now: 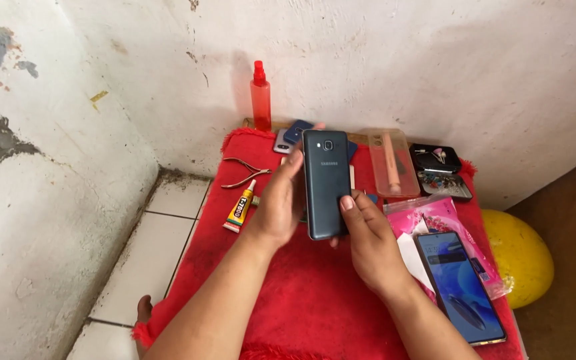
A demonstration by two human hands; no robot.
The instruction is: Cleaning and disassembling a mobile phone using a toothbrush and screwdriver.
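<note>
A dark smartphone (327, 183) is held upright above the red cloth (301, 300), its back and camera lens facing me. My left hand (281, 203) grips its left edge, fingers wrapped behind it. My right hand (368, 240) holds the lower right corner, thumb pressed on the back cover near the bottom edge.
On the cloth lie pliers (247, 172), a glue tube (241, 208), a red spray bottle (260, 97), a clear phone case (392, 162), a small dark parts tray (439, 171), other phones behind (293, 135), and a phone with a blue screen (460, 287) on pink packaging. A yellow ball (521, 257) sits right.
</note>
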